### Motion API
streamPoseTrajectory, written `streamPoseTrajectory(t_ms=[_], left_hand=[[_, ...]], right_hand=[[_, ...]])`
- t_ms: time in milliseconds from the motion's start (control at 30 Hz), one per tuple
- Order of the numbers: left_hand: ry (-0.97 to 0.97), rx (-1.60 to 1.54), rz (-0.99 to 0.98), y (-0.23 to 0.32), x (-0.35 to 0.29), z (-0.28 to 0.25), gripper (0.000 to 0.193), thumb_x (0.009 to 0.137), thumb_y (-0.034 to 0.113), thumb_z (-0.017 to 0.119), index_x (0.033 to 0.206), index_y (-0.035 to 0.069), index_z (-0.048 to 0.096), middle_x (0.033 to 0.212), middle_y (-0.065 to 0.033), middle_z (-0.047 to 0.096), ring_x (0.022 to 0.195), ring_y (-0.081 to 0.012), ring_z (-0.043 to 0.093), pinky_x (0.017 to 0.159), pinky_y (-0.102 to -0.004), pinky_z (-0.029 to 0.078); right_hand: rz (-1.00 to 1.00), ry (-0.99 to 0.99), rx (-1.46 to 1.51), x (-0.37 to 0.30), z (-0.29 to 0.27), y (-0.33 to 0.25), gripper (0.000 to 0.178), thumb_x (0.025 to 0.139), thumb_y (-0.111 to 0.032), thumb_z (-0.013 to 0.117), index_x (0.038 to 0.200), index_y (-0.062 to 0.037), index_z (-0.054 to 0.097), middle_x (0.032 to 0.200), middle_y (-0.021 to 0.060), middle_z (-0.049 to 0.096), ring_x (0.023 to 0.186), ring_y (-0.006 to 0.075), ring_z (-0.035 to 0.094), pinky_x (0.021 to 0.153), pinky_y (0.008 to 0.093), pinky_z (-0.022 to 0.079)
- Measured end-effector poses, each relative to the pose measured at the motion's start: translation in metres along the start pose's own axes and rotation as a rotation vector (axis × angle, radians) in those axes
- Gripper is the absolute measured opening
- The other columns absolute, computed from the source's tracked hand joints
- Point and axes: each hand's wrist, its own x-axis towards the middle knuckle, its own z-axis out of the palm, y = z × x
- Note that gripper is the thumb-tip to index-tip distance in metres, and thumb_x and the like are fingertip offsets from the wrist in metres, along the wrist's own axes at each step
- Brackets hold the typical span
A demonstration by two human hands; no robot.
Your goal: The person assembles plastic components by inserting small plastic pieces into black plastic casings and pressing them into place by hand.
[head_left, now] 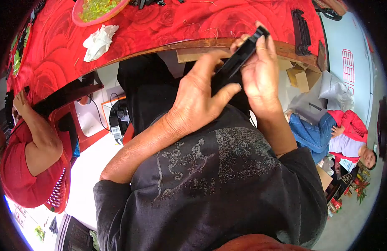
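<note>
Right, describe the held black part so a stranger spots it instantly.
Find the red table and its near edge, right of centre. There slants a long black part. Unlike the black strips lying on the table, it's in the right grip.

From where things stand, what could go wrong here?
The lower end of the long black part in the right grip shows against the lap, clear of the red-covered table, so a slip might drop it. The black strips lie near the table's front edge; a passing arm could knock them off.
</note>
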Motion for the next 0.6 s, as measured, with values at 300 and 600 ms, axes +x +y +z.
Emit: streamPoseTrajectory(t_ms=[300, 600], left_hand=[[-0.106, 0.151, 0.054, 0.0018, -0.0063, 0.0044, 0.056, 0.080, 0.004, 0.070, 0.133, 0.006, 0.052, 0.107, -0.0198, 0.060, 0.094, -0.0380, 0.063, 0.081, -0.0396, 0.053], [-0.146, 0.167, 0.116, -0.0004, -0.0066, 0.0078, 0.060, 0.082, 0.002, 0.062, 0.139, 0.001, 0.043, 0.090, -0.0203, 0.051, 0.077, -0.0382, 0.059, 0.069, -0.0443, 0.053]], right_hand=[[-0.005, -0.031, 0.024, 0.0028, -0.0030, -0.0099, 0.023, 0.104, -0.022, 0.043, 0.123, -0.0102, 0.045, 0.096, 0.0112, 0.058, 0.087, 0.0223, 0.059, 0.088, 0.0429, 0.052], [-0.024, -0.042, -0.020, -0.0009, 0.0009, -0.0073, 0.023, 0.104, -0.023, 0.042, 0.123, -0.0101, 0.046, 0.094, 0.0118, 0.057, 0.086, 0.0233, 0.058, 0.083, 0.0415, 0.052]])
